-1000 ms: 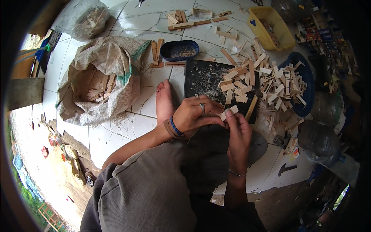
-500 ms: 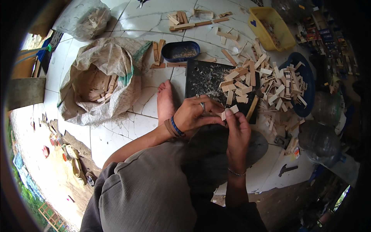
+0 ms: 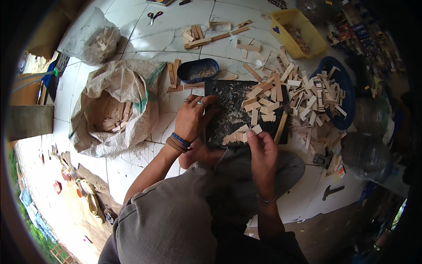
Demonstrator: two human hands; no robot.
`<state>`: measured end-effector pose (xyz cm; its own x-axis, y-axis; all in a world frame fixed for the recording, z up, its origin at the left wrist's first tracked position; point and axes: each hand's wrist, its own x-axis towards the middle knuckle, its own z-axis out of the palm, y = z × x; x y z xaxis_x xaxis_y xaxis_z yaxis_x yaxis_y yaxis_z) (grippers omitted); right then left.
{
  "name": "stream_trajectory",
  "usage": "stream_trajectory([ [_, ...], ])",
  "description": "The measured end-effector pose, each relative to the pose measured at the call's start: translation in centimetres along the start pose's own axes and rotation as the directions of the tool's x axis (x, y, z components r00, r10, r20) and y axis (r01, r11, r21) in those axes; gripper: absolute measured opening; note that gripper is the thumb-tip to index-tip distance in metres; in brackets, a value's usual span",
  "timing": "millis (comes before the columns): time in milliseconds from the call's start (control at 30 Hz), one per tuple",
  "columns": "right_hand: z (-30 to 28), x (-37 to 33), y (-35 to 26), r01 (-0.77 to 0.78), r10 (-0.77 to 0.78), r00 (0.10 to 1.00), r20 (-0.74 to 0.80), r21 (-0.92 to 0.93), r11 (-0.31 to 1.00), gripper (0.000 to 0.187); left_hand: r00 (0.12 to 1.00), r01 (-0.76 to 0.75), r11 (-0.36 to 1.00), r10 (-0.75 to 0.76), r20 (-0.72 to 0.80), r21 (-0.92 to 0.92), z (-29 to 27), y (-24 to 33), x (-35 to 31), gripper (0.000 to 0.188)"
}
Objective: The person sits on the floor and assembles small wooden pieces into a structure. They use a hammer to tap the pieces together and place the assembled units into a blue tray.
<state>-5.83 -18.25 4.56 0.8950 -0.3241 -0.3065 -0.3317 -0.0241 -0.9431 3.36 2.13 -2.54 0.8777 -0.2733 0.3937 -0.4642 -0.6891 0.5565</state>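
Head view: from where I stand, the right hand (image 3: 263, 152) has its thumb and fingertips clamped on a small pale wooden piece (image 3: 256, 129), over the near part of the black board (image 3: 213, 133). The piece sits right at those fingertips. Part of it is behind the thumb, but what shows seems to run slantwise, from lower left to upper right.

The left hand (image 3: 190, 118) is at the board's left edge, well apart from the piece; from its fingers, the piece lies to the right and a bit nearer the body. So the right hand is by far the nearer one. The left fingers are bent over the edge, and I can't tell whether they're closed on anything.

Just left of the right thumb, a few pale scraps (image 3: 231, 138) lie along the board's near side. Beyond the fingertips are loose wooden blocks (image 3: 255, 116), and a long wooden strip (image 3: 280, 127) slants along the right side.
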Motion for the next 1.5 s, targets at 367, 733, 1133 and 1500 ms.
stream_trajectory([
  [367, 0.0, 0.2, 0.4, 0.006, -0.006, 1.0, -0.003, -0.028, 1.0, 0.027, 0.981, -0.105, 0.969, 0.064, 0.181, 0.223, 0.4, -0.6, 1.2, 0.037],
  [733, -0.6, 0.0, 0.2, -0.062, 0.063, 0.997, 0.04, -0.011, 0.998, 0.024, 0.866, 0.496, 0.359, -0.266, 0.422, -0.791, -0.5, -0.4, -0.1, 0.013],
  [1133, -0.4, 0.0, 0.0, -0.017, 0.017, 1.0, 0.025, -0.01, 1.0, 0.026, 0.821, 0.481, -0.132, -0.279, 0.498, -0.867, -0.6, 0.2, -0.8, 0.01],
  [1500, -0.3, 0.0, 0.2, 0.002, -0.003, 1.0, 0.019, 0.023, 1.0, 0.026, 0.97, 0.232, 0.943, -0.208, 0.123, -0.24, 0.0, -0.2, 0.2, 0.016],
])
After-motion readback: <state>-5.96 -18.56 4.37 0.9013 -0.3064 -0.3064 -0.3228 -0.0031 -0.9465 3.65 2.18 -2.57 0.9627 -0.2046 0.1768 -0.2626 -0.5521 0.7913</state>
